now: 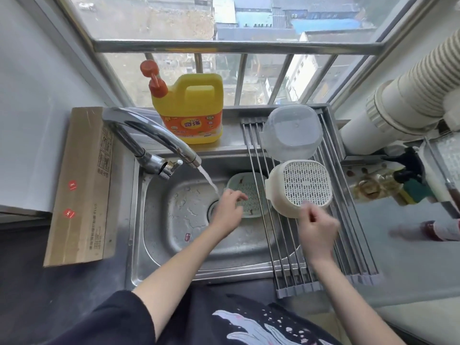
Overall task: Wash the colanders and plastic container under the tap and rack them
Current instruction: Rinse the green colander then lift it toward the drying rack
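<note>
A pale green colander (pixel 251 185) with food bits lies in the steel sink (pixel 159 235), partly under the rack. My left hand (pixel 227 210) hovers over its near left edge, fingers apart, holding nothing. A cream colander (pixel 302 185) sits upside down on the roll-up rack (pixel 331 245). My right hand (pixel 317 230), blurred, is just in front of it with fingers loosely curled and nothing in it. A clear plastic container (pixel 291 131) rests upside down at the rack's far end. Water runs from the tap (pixel 159 135) into the sink.
A yellow detergent bottle (pixel 191 105) stands on the ledge behind the sink. A cardboard box (pixel 82 185) lies on the counter at the left. A ribbed pipe (pixel 410 90) and a cluttered shelf (pixel 388 185) are at the right. Window bars (pixel 239 47) close the back.
</note>
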The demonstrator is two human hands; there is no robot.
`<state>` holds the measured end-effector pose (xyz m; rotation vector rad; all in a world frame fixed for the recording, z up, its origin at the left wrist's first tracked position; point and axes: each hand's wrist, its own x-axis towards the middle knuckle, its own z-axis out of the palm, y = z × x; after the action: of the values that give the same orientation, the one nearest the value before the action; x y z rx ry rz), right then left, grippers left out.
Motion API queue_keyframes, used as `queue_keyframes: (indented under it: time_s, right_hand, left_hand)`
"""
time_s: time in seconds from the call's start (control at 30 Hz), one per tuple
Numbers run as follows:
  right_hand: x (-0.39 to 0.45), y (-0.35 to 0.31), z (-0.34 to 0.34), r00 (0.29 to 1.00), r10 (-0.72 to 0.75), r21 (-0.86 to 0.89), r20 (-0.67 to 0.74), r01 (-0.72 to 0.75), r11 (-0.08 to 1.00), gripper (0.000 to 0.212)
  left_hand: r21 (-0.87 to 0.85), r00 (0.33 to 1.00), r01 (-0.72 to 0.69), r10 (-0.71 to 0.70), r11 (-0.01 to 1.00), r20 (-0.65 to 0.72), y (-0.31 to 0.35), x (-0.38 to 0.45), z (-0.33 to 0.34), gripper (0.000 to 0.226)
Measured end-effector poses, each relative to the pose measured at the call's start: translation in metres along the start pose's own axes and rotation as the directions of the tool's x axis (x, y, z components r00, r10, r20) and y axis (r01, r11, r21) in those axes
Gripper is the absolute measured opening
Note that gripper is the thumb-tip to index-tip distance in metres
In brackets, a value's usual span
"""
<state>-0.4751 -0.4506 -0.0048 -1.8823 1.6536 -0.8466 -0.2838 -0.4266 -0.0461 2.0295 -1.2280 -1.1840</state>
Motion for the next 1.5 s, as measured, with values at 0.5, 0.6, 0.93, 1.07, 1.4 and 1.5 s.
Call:
queue_keyframes:
  time_s: [0.5, 0.6, 0.93, 1.07, 1.4, 1.5]
  right_hand:
    - [-0.014, 0.042, 0.192, 0.076, 0.735, 0.218, 0.674, -0.971, -0.100, 0.065]
    - [-0.007, 0.053, 0.208, 0.136, 0.732, 0.324, 0.668, -0.938, -0.122, 0.058]
    - [-0.043, 0.017, 0.174, 0.542, 0.712, 0.279, 0.448, -0.841, 0.464, 0.027]
    - [-0.058, -0.006, 0.152, 0.630, 0.584, 0.194, 0.511, -0.747, 0.636, 0.026]
    - [-0.046, -0.071, 0.116, 0.609, 0.472, 0.232, 0.638, -0.736, 0.636, 0.022]
    - [-0.050, -0.081, 0.111, 0.660, 0.438, 0.170, 0.610, -0.649, 0.741, 0.024]
  left_hand:
    - [-0.137, 0.789, 0.354, -0.374, 0.925, -0.487, -0.131, -0.047, -0.077, 0.022]
    - [-0.196, 0.780, 0.322, -0.377, 0.926, -0.500, -0.134, -0.050, -0.076, 0.026]
    - [-0.197, 0.886, 0.368, -0.407, 0.909, -0.221, -0.128, -0.048, -0.069, 0.015]
    - [-0.314, 0.879, 0.465, -0.475, 0.828, 0.049, -0.108, -0.043, -0.066, 0.038]
    - [-0.650, 0.865, 0.478, -0.447, 0.590, 0.230, -0.083, -0.036, -0.085, 0.034]
    - [-0.679, 0.872, 0.458, -0.439, 0.575, 0.217, -0.082, -0.037, -0.088, 0.032]
